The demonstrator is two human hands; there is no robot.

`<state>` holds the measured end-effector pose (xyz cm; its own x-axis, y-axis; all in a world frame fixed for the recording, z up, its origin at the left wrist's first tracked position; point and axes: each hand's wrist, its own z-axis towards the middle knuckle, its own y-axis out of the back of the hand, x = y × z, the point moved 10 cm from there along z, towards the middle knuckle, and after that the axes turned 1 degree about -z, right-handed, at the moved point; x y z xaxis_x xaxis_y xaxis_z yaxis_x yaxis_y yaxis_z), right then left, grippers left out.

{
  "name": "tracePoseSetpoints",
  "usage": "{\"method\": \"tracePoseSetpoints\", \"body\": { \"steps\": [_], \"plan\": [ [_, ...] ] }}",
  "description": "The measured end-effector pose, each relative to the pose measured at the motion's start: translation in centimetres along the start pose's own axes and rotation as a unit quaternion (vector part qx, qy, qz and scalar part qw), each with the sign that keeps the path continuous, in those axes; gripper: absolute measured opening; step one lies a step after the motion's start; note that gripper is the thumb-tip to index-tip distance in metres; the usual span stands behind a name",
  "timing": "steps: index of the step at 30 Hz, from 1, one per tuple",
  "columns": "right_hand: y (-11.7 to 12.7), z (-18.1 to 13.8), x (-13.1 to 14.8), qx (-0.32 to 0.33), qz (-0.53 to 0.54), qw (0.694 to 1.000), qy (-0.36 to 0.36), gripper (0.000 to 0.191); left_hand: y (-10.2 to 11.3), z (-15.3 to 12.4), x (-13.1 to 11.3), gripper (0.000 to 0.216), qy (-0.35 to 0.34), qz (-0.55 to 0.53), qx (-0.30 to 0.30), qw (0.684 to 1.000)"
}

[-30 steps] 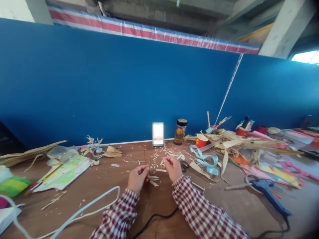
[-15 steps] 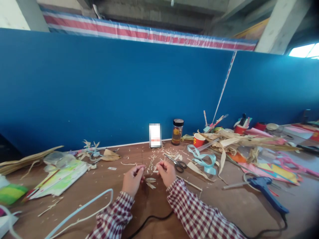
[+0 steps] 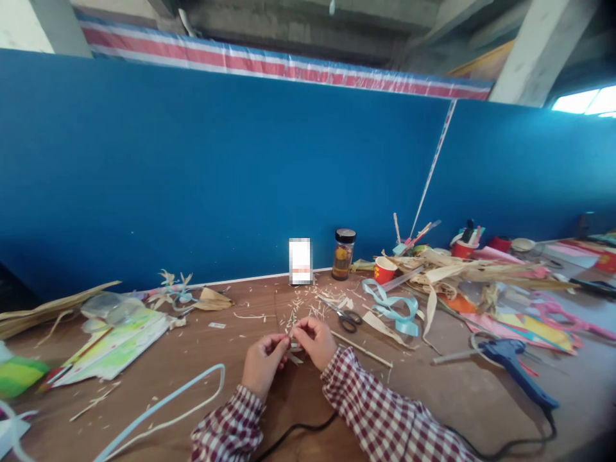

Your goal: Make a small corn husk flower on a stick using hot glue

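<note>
My left hand [image 3: 262, 364] and my right hand [image 3: 316, 343] come together low over the table, thumbs and forefingers pinched, fingertips almost touching. Whatever small thing they pinch is too fine and too covered to name. Just below the fingertips, pale pointed pieces like dried husk [image 3: 295, 359] show in part; I cannot tell whether they are held or lie on the table. Beyond my right hand are black-handled scissors [image 3: 347, 319] among pale scraps [image 3: 293, 313]. A thin stick [image 3: 363, 348] lies beside my right wrist.
A lidded jar [image 3: 343, 256] and a red paper cup [image 3: 385, 272] stand near the blue partition [image 3: 240, 173]. Light blue ribbon [image 3: 392, 308], dried husks [image 3: 447, 273] and a blue glue gun [image 3: 517, 369] are to the right. A painted sheet [image 3: 115, 346] and white-blue tubing [image 3: 163, 401] lie left.
My hands have moved towards each other, and their fingertips now nearly meet over the pale pieces, which were in plain sight between them before.
</note>
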<state>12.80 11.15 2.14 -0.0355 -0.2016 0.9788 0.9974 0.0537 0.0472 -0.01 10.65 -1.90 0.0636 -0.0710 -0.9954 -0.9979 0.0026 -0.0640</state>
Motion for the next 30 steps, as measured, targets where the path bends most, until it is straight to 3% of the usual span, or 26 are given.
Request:
{"method": "tracePoseSetpoints", "body": {
  "steps": [6, 13, 30],
  "plan": [
    [-0.36, -0.08, 0.03, 0.004, 0.025, 1.0, -0.008, 0.017, -0.41, -0.12, 0.12, 0.03, -0.001, 0.004, 0.031, 0.999],
    [-0.33, -0.04, -0.14, 0.001, 0.004, 1.0, 0.015, 0.018, -0.11, -0.19, 0.2, 0.031, -0.002, 0.005, 0.012, 1.0],
    [0.19, -0.01, 0.05, -0.014, 0.001, 1.0, -0.01, 0.017, -0.03, -0.41, 0.11, 0.031, 0.0, -0.005, -0.006, 1.0]
  ]
}}
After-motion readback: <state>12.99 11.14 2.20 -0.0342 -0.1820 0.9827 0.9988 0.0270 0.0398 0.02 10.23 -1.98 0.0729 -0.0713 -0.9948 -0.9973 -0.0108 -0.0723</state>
